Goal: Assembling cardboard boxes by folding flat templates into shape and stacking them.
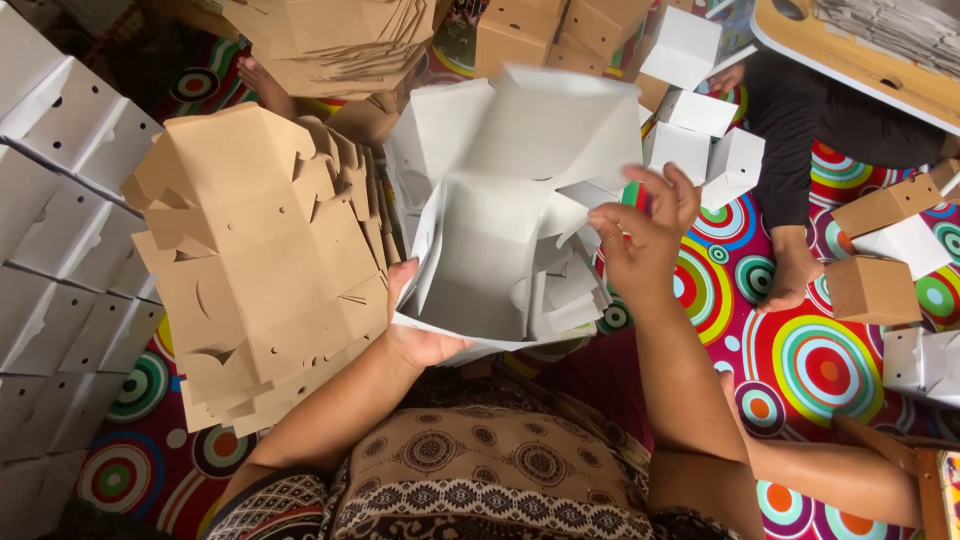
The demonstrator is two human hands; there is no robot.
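White card, half folded into a box (500, 250), is sitting between the person's two hands, just above the lap and over a floor mat (800, 370) printed with bright rings. The left hand (415, 335) is gripping the box from below at its near left corner, thumb lying up along the inner wall, so this grip is closed on the card. The right hand (640, 235) is hovering just beside the box's right side, fingers (680, 195) spread and loosely curled, its grip open and holding nothing; whether the fingertips are touching a flap cannot be told, as that part is blurred. The box's upper flaps are standing open and tilted away from the person.

Left of the box, a stack of flat brown cardboard blanks (255, 270) is lying fanned out. Farther left, rows of folded white boxes (60, 250) are stacked together. Beyond the box, more small white boxes (700, 130) are lying on the mat, and another person's bare foot (790, 275) is resting near them. Brown finished boxes (872, 290) are sitting at the right.
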